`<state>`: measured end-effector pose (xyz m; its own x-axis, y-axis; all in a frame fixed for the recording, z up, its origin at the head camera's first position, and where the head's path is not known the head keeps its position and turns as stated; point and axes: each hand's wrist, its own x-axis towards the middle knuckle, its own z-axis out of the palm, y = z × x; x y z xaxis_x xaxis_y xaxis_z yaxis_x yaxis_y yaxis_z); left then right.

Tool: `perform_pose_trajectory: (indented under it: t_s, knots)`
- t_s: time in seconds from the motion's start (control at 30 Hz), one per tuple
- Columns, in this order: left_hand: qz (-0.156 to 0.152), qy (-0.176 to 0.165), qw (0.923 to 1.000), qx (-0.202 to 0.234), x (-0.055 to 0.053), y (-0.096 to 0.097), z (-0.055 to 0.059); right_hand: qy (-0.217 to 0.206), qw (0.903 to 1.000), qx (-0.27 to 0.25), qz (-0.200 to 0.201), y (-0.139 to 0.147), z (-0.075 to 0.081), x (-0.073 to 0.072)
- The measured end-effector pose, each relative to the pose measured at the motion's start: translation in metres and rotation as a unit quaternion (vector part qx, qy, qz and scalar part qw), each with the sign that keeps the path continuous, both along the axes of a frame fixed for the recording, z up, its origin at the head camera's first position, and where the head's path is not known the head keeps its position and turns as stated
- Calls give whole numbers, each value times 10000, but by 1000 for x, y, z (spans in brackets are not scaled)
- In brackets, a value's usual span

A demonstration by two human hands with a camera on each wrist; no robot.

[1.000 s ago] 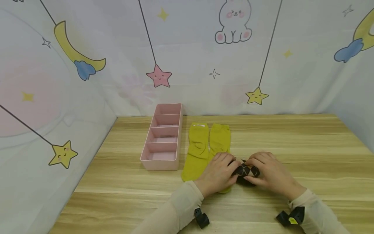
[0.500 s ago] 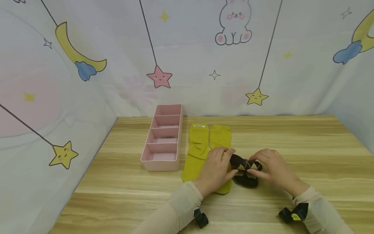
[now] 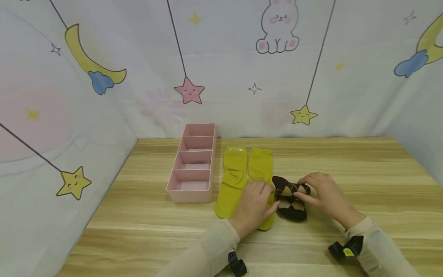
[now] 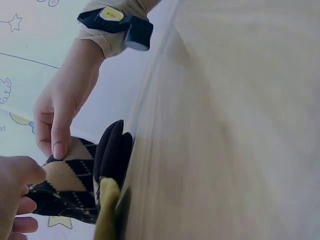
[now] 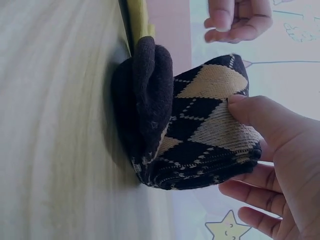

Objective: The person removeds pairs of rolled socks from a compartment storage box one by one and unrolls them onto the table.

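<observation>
A folded bundle of black and beige argyle socks [image 3: 292,214] lies on the table between the two hands. My right hand [image 3: 323,196] pinches its upper folded part, thumb pressed on the diamond pattern [image 5: 210,122] and fingers behind. Several layers show along that fold in the right wrist view, with a plain black part [image 5: 152,85] flopped beside it. On the other side is my left hand [image 3: 252,207], fingers loosely bent; the right wrist view shows a gap between its fingertips [image 5: 220,20] and the socks. Beneath the left hand lies one of two flat mustard-yellow socks [image 3: 261,165].
The other yellow sock [image 3: 232,177] lies flat alongside, with a small white label near its cuff. Left of it stands a pink organizer box [image 3: 192,196] with several compartments. A printed cloth backdrop [image 3: 225,57] rises behind the wooden table [image 3: 373,173].
The left hand has let go of the argyle socks and drawn slightly left. The bundle has loosened and its black part has spread out toward the front. The right hand keeps its pinch.
</observation>
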<state>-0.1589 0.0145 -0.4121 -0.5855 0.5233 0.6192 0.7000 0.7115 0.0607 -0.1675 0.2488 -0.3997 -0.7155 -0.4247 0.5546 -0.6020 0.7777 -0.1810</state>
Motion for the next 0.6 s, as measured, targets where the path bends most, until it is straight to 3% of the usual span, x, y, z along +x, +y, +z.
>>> perform_pose_trajectory:
  t_s: [0.27, 0.6]
  knots:
    - [-284, -639, 9954, -661, 2, 2, -13, -288, 9987, -214, -373, -4, 0, -4]
    - [-642, -701, 9871, -1290, 3, 5, -19, -143, 9972, -423, -607, -6, -4, -11]
